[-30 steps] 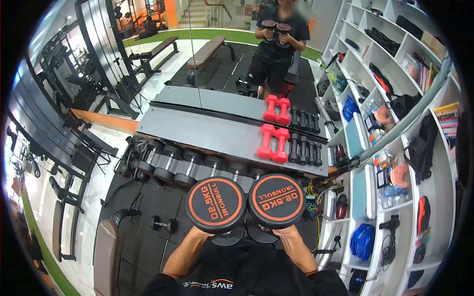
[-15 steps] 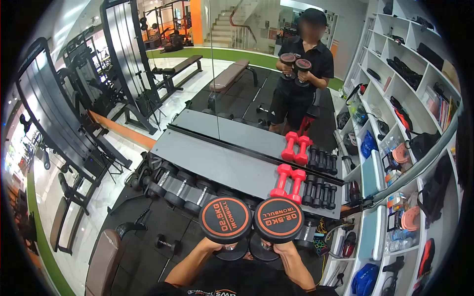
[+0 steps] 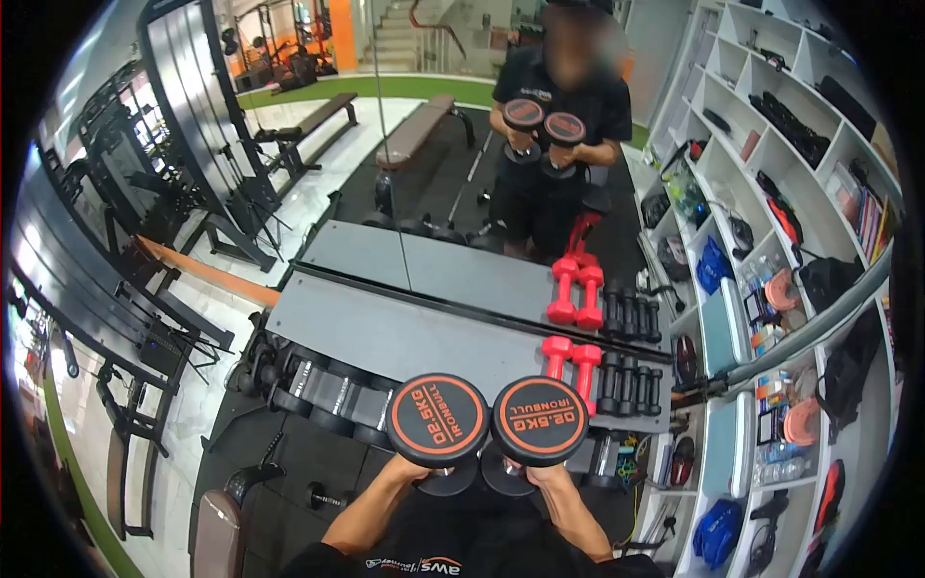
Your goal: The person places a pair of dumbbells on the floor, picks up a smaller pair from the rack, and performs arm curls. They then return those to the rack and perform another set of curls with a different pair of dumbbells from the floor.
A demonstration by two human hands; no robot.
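Observation:
Two black dumbbells with orange rings and "02.5KG IRONBULL" lettering are held upright, side by side, in front of my chest. My left hand (image 3: 409, 470) is closed round the metal handle of the left dumbbell (image 3: 438, 420). Round the handle of the right dumbbell (image 3: 541, 421), my right hand (image 3: 547, 475) is closed too. The upper weights hide most of my fingers. Both grips also show in the mirror, where the reflected person (image 3: 559, 125) holds the same pair. The lower weights are partly visible beneath the upper ones.
Ahead stands a grey-topped rack (image 3: 405, 332) against a mirror, bearing red dumbbells (image 3: 584, 371) and several small black dumbbells (image 3: 628, 385). Larger dumbbells (image 3: 339, 395) sit below. White shelves (image 3: 718, 453) with bags and bottles line the right. A brown bench (image 3: 218, 539) and a floor dumbbell (image 3: 326, 497) are at left.
The reflected person appears larger and nearer in the mirror, and the view has shifted. Both dumbbells are slightly higher in the picture, still upright in my hands.

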